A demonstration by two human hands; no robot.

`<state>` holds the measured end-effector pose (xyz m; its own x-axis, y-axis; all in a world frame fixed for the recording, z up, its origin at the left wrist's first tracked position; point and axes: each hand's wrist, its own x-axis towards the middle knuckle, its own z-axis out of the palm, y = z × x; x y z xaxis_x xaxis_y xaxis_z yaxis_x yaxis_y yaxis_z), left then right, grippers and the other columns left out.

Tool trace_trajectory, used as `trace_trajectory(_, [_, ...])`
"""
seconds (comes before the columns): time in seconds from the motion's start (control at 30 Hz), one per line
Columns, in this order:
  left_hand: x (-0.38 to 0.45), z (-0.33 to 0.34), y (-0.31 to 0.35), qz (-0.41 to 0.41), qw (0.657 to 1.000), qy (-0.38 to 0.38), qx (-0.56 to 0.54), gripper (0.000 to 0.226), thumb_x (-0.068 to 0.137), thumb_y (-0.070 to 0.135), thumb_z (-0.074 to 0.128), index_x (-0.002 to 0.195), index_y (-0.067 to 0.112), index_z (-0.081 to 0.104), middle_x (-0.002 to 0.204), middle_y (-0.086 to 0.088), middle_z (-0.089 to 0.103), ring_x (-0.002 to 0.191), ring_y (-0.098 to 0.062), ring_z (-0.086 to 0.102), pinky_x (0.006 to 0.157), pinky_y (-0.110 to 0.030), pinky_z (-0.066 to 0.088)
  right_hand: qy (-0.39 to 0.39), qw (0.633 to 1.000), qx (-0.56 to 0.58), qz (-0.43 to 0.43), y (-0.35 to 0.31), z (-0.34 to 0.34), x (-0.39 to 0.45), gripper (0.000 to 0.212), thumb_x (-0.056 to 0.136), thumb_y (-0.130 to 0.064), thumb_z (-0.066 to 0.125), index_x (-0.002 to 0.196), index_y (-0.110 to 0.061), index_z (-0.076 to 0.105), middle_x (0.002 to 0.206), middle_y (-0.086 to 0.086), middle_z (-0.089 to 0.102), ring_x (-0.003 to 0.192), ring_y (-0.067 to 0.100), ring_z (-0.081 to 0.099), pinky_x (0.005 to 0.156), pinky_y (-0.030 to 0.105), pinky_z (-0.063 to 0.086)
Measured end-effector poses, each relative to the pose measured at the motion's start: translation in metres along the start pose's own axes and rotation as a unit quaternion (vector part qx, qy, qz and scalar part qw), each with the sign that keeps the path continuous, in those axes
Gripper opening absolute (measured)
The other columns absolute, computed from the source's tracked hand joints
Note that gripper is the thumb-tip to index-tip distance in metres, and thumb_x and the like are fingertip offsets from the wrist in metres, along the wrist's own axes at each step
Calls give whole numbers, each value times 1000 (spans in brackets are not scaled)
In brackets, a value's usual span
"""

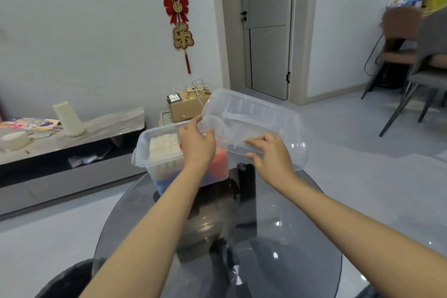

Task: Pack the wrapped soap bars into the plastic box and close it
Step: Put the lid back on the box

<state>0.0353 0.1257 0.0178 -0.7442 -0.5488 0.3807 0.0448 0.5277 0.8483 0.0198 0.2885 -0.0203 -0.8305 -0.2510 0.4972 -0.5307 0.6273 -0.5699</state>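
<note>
While both hands grip it, lid (pixel 254 118) tilts, long axis left-right.

Round smoked-glass table (pixel 278 237) foreground. Beyond table, left: low TV bench (pixel 72 133) bearing cream cylinder (pixel 69 117). Straight beyond: cardboard box (pixel 186 106) under red wall hanging (pixel 179 14). Beyond right: grey door (pixel 268 29), chairs (pixel 411 60).

Clear plastic lid (pixel 254 113), glossy glass table (pixel 302 225)
</note>
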Motion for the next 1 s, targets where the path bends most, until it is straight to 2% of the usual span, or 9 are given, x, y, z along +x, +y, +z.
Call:
trace_trajectory(0.1, [13, -31, -18, -21, 999, 21, 12, 46, 88, 14, 53, 132, 7, 49, 124, -21, 57, 108, -33, 58, 97, -41, 47, -30, 998, 12, -47, -21, 24, 28, 33, 86, -12, 63, 119, -17, 66, 104, 4, 61, 108, 21, 48, 95, 25, 35])
trace_trajectory(0.2, [25, -59, -43, -49, 996, 58, 38, 35, 86, 17, 55, 119, 5, 58, 114, -16, 64, 103, -34, 60, 87, -37, 49, -75, 994, 14, -80, -42, 54, 55, 32, 87, -9, 61, 118, -15, 67, 105, 5, 62, 111, 23, 47, 97, 26, 36])
trace_trajectory(0.37, [39, -83, -80, -144, 974, 103, 140, 38, 82, 36, 56, 111, 13, 61, 114, -13, 63, 110, -37, 53, 98, -48, 42, -162, 980, -15, -116, -59, 90, 84, 34, 89, -10, 59, 122, -15, 64, 112, 8, 62, 115, 23, 46, 93, 24, 34])
trace_trajectory(0.57, [46, -86, -107, -214, 964, 127, 92, 51, 81, 30, 55, 128, 12, 49, 133, -16, 45, 122, -37, 40, 97, -40, 38, -225, 965, -32, -130, -67, 111, 92, 33, 89, -21, 60, 122, -22, 64, 119, 6, 58, 119, 24, 43, 102, 30, 33])
trace_trajectory(0.63, [47, -85, -113, -226, 968, 109, 29, 52, 81, 29, 55, 129, 12, 44, 136, -15, 38, 112, -32, 46, 87, -37, 41, -238, 961, -40, -132, -65, 113, 90, 33, 89, -25, 60, 121, -26, 63, 130, -1, 57, 126, 22, 42, 108, 34, 31])
trace_trajectory(0.7, [48, -85, -120, -226, 970, 88, 4, 51, 83, 28, 54, 128, 12, 39, 131, -12, 44, 97, -26, 48, 77, -35, 40, -252, 956, -47, -141, -62, 113, 90, 33, 90, -26, 58, 123, -28, 61, 137, -6, 56, 130, 18, 44, 111, 36, 32])
trace_trajectory(0.8, [58, -92, -123, -239, 969, 67, -8, 44, 85, 23, 52, 124, 9, 38, 123, -11, 49, 93, -27, 50, 80, -38, 47, -288, 946, -31, -143, -57, 108, 94, 32, 91, -32, 54, 122, -29, 61, 135, -8, 57, 127, 15, 48, 108, 35, 37])
trace_trajectory(0.9, [73, -99, -125, -243, 966, 43, 79, 41, 83, 24, 55, 117, 2, 49, 127, -19, 51, 105, -35, 55, 89, -44, 48, -225, 971, -11, -81, -47, 102, 108, 33, 94, -33, 46, 121, -25, 63, 131, -1, 62, 123, 20, 52, 101, 33, 39])
trace_trajectory(1.0, [84, -103, -123, -263, 953, 42, 145, 45, 80, 35, 62, 115, 11, 51, 134, -17, 41, 121, -34, 43, 98, -42, 44, -118, 980, -160, -4, -25, 98, 127, 45, 91, -34, 47, 135, -21, 48, 141, 9, 48, 130, 31, 39, 106, 40, 31])
